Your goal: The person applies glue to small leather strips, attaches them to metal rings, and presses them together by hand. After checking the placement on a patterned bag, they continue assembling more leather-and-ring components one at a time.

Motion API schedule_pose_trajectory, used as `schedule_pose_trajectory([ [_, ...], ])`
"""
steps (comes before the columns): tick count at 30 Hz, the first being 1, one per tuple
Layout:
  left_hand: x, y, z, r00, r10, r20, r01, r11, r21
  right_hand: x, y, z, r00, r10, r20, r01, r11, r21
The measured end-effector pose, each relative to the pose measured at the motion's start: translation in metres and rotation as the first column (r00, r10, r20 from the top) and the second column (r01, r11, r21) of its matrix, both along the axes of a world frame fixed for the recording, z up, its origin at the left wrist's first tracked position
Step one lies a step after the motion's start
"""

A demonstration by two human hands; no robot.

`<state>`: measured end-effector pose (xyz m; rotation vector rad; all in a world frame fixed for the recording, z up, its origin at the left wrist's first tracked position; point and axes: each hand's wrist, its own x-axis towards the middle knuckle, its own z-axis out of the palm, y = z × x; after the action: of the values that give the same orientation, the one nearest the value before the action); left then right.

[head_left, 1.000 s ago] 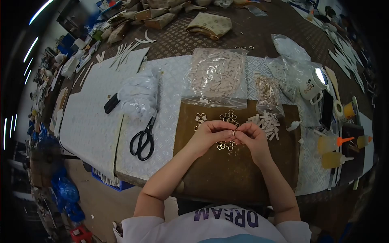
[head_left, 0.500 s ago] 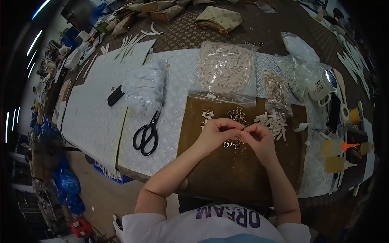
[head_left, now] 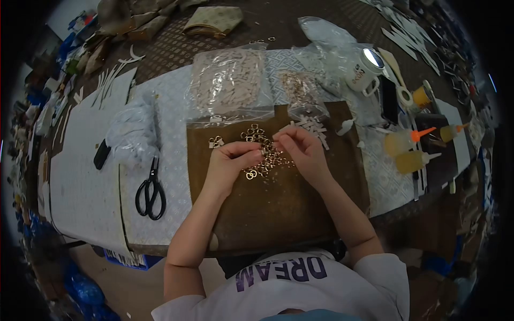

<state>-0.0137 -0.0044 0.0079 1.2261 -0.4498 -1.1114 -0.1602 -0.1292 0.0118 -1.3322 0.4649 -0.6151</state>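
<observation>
My left hand (head_left: 231, 163) is closed in a pinch at the left side of a pile of gold-coloured metal rings (head_left: 272, 159). A small pale bit shows at its fingertips, too small to make out. Over the right side of the pile, my right hand (head_left: 305, 152) has its thumb and forefinger drawn together; whatever they hold, if anything, is hidden. Short pale strips (head_left: 315, 127) lie heaped just beyond the right hand. Beside the left hand rest a few rings with pale tabs (head_left: 216, 142). Everything here lies on a brown mat (head_left: 257, 214).
Beyond the mat lie a plastic bag of pale pieces (head_left: 227, 80) and a smaller bag of gold-coloured parts (head_left: 301, 91). Black scissors (head_left: 151, 197) are at left. A white mug (head_left: 364, 75), a phone (head_left: 389, 100) and glue bottles (head_left: 411, 161) stand or lie at right.
My hands have come apart; before, their fingertips met over the rings. More of the ring pile now shows between them. The whole view has swung, so the table appears further left.
</observation>
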Motion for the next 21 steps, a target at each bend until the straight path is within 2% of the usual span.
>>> schedule_pose_trajectory([
  [3,0.001,0.002,-0.005,0.992,-0.042,-0.118,0.044,0.999,0.011,-0.025,0.000,0.034,0.960,-0.265,0.090,0.266,0.964,0.000],
  [4,0.001,0.002,-0.005,0.986,-0.056,-0.160,0.060,0.998,0.015,-0.039,-0.004,0.034,0.930,-0.355,0.097,0.363,0.929,-0.074],
  [7,-0.004,0.002,-0.006,0.977,-0.069,-0.203,0.075,0.997,0.018,-0.076,-0.020,0.004,0.744,-0.648,0.163,0.661,0.679,-0.320],
  [8,-0.006,0.002,-0.006,0.974,-0.084,-0.212,0.087,0.996,0.005,-0.086,-0.026,-0.004,0.735,-0.672,0.091,0.654,0.667,-0.355],
  [11,-0.015,0.003,-0.005,0.955,-0.112,-0.273,0.122,0.992,0.021,-0.092,-0.049,-0.028,0.717,-0.697,0.025,0.597,0.595,-0.538],
  [15,-0.019,0.004,-0.005,0.933,-0.160,-0.324,0.177,0.984,0.023,-0.084,-0.075,-0.050,0.689,-0.720,-0.083,0.517,0.569,-0.639],
  [18,-0.021,0.004,-0.004,0.921,-0.191,-0.340,0.209,0.978,0.018,-0.081,-0.075,-0.035,0.734,-0.607,-0.306,0.400,0.750,-0.528],
  [19,-0.021,0.005,-0.004,0.921,-0.194,-0.337,0.213,0.977,0.018,-0.079,-0.071,-0.036,0.722,-0.655,-0.225,0.437,0.683,-0.585],
  [21,-0.021,0.004,-0.004,0.919,-0.207,-0.335,0.226,0.974,0.017,-0.080,-0.058,-0.032,0.828,-0.550,-0.105,0.457,0.773,-0.441],
])
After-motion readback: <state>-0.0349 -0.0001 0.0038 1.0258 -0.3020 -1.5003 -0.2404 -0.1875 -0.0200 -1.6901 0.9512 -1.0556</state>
